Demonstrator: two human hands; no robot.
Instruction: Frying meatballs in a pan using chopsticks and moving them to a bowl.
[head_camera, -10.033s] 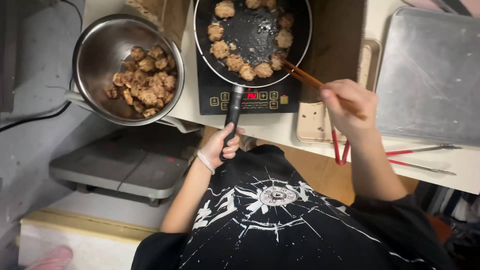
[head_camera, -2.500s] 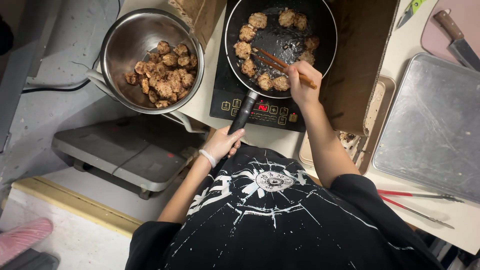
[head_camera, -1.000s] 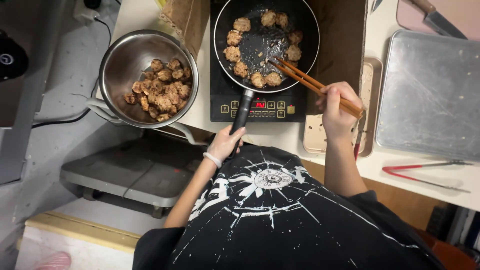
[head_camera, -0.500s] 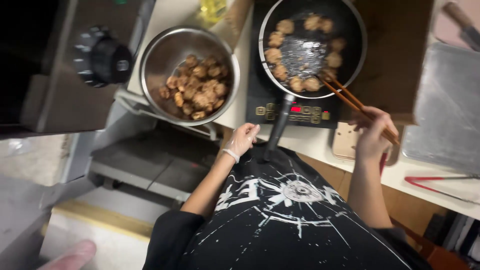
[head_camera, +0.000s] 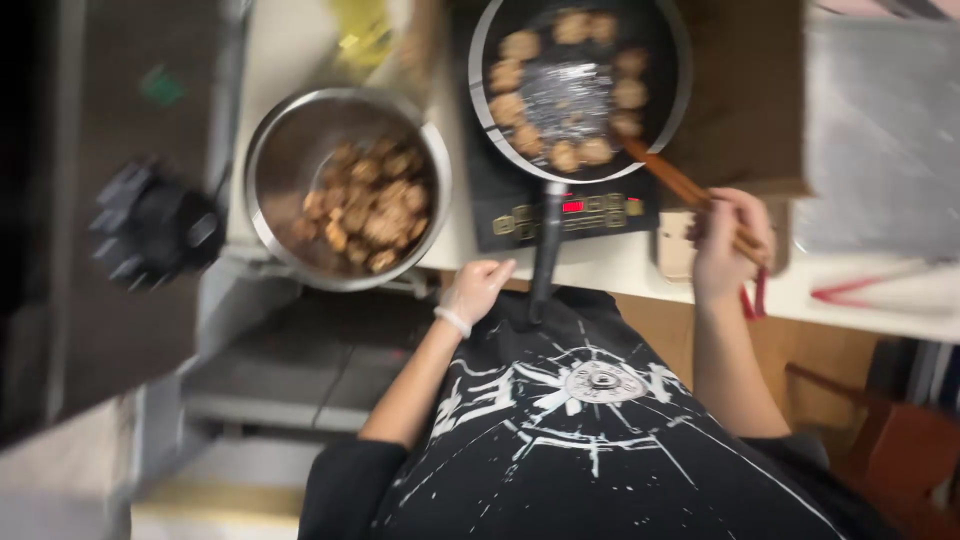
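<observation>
The right hand (head_camera: 728, 245), at centre right of the frame, pinched brown chopsticks (head_camera: 672, 180) whose tips reached into the dark frying pan (head_camera: 655, 130) of browned pieces (head_camera: 522, 75) at upper centre. The left hand (head_camera: 478, 288), fingers loosely curled, rested just beside the pan's black handle (head_camera: 546, 250); whether it touched was unclear. A steel bowl (head_camera: 290, 150) of fried pieces stood on the pale surface (head_camera: 620, 268), upper left.

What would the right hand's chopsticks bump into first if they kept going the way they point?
Probably the browned meat pieces on the near right side of the frying pan. The right hand aims its chopsticks up-left over the rim; the picture is blurred, so height is unclear.
</observation>
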